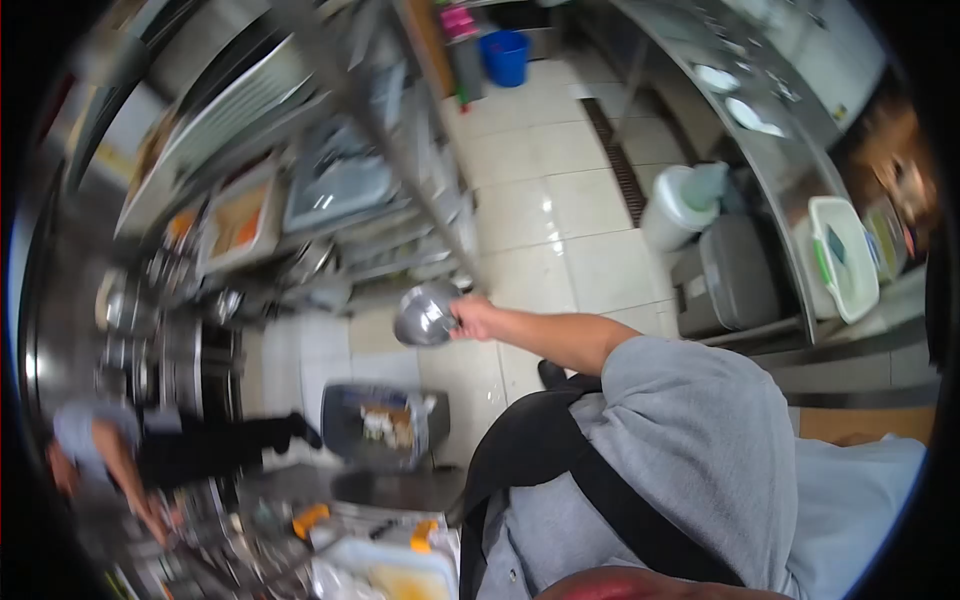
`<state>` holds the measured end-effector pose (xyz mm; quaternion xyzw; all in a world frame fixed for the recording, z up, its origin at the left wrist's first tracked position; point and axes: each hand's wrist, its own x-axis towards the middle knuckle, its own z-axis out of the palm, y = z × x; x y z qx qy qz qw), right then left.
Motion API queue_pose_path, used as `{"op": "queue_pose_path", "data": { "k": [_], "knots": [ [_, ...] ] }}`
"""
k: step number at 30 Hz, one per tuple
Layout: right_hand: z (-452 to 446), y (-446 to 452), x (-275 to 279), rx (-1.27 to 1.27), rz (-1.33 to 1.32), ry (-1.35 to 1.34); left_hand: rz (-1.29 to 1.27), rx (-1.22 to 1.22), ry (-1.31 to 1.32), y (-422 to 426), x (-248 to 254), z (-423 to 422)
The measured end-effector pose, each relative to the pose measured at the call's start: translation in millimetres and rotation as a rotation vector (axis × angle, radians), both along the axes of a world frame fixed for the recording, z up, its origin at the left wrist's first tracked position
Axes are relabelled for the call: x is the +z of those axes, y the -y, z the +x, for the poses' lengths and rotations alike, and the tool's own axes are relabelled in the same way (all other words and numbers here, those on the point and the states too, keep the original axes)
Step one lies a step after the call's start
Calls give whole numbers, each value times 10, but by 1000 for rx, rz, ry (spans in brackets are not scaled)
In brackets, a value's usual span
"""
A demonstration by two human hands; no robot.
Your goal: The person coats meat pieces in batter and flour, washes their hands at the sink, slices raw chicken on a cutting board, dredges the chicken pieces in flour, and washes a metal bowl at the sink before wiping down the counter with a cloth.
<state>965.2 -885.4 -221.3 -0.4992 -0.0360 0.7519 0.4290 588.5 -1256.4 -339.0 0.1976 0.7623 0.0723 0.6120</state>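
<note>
My right hand [475,317] reaches out from a grey short sleeve, with the fingers closed on the edge or handle of a shiny metal bowl [425,314]. The bowl hangs above the tiled floor, beside the lower end of a metal rack [455,255]. Below it in the picture stands a grey bin [343,422] with a liner and scraps inside. My left hand does not show.
Shelves on the left bear trays and a food tub [268,222]. A co-worker [120,450] stands at the far left. On the right are a steel counter [740,150], a white bucket [668,215] and grey containers [735,280]. A blue bucket [503,58] stands farther off.
</note>
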Motion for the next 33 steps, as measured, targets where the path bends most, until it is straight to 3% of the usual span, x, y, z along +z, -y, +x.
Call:
{"op": "queue_pose_path", "data": {
  "k": [1, 3, 5, 8, 14, 21, 24, 25, 27, 28, 31, 33],
  "knots": [
    [393, 185, 72, -92, -6, 97, 36, -50, -3, -484, 18, 135],
    [1196, 265, -404, -109, -18, 347, 99, -155, -8, -1412, 58, 440],
    [2071, 468, -272, -121, -20, 550, 150, -262, 8, -2273, 89, 812],
    [3301, 544, -110, -390, -97, 658, 197, -406, 41, -3393, 103, 1513],
    [5184, 684, 577, -971, -43, 621, 146, -685, 95, -5014, -145, 2969],
    [6672, 909, 1507, -1530, 155, 515, 133, -864, 147, -6594, -332, 4713],
    [7454, 823, 1729, -1636, 44, 771, 313, -868, 202, -7392, -253, 5642],
    [7717, 797, 1754, -1651, 44, 766, 390, -860, 224, -7646, -211, 6014],
    [8308, 749, 1736, -1631, -125, 1064, 550, -987, 253, -8129, 257, 6683],
    [8638, 734, 1671, -1636, -125, 1059, 584, -892, 352, -8326, 316, 7063],
    [9601, 727, 1307, -1491, -245, 1218, 757, -920, 297, -8584, 732, 8356],
    [10167, 688, 1055, -1145, -406, 1307, 806, -922, 334, -8336, 1388, 9281]
  ]
}}
